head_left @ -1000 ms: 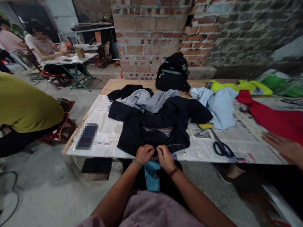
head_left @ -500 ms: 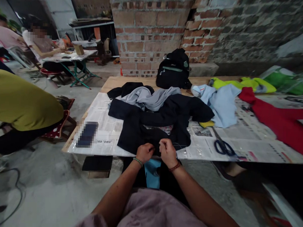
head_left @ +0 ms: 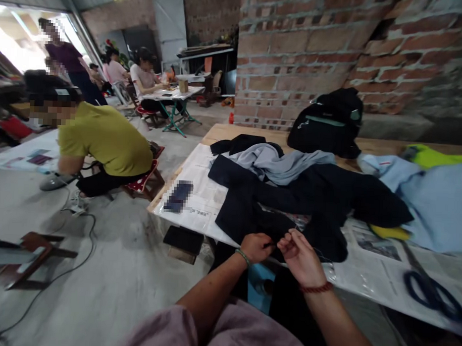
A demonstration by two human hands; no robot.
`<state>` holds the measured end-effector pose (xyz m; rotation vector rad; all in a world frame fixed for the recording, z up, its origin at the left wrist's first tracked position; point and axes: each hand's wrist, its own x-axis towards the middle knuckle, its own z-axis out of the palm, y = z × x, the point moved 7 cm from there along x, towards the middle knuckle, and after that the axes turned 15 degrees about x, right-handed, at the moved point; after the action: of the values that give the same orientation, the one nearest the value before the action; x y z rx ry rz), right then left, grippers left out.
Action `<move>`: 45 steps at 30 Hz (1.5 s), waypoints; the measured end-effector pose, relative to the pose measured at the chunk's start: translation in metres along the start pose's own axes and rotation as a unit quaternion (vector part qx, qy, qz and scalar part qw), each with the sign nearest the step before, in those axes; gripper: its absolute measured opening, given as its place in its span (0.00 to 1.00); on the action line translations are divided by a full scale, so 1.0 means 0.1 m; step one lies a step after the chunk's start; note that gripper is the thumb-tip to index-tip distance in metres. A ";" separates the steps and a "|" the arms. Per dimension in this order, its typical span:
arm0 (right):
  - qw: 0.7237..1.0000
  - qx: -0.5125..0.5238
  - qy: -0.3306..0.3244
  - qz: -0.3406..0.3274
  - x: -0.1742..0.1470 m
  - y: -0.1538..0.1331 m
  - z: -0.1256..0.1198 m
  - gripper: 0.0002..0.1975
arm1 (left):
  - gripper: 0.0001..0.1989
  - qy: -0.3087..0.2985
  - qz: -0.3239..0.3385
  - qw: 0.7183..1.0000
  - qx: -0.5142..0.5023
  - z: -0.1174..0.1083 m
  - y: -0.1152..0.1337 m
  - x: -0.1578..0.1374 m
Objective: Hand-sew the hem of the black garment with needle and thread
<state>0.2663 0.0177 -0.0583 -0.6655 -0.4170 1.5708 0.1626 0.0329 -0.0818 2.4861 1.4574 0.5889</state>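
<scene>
Left hand: in the head view, your left hand [head_left: 256, 248], above a green bracelet [head_left: 243, 256], has its fingers closed on the near edge of the dark garment [head_left: 239, 206].
Right hand: your right hand [head_left: 301, 255], wearing a red bracelet [head_left: 315, 287], is raised just beside the left, palm turned partly up and fingers curled; you cannot tell from here whether it pinches anything.
Dark garment: spread in front of you over the newspaper-covered table [head_left: 205, 197], its near edge at your hands.
Beyond it: a grey cloth [head_left: 280, 163] lies against its far side, and a black backpack [head_left: 323, 127] sits farther back.
To your right: light blue cloth [head_left: 434, 205], a bit of yellow [head_left: 390, 232] beside the dark sleeve, and scissors [head_left: 426, 291] with dark handles.
To your left: a person in a yellow-green shirt [head_left: 113, 141] sits on a low stool [head_left: 143, 181].
</scene>
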 end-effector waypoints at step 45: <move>0.474 -0.728 -0.038 -0.494 -0.41 -1.95 -0.34 0.07 | 0.08 0.001 -0.012 0.999 -0.040 -0.07 -0.04 0.09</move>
<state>0.4393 -0.0034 0.0445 -1.2191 -1.8912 -0.2779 0.1607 0.0422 -0.0750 2.4040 1.4341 0.6322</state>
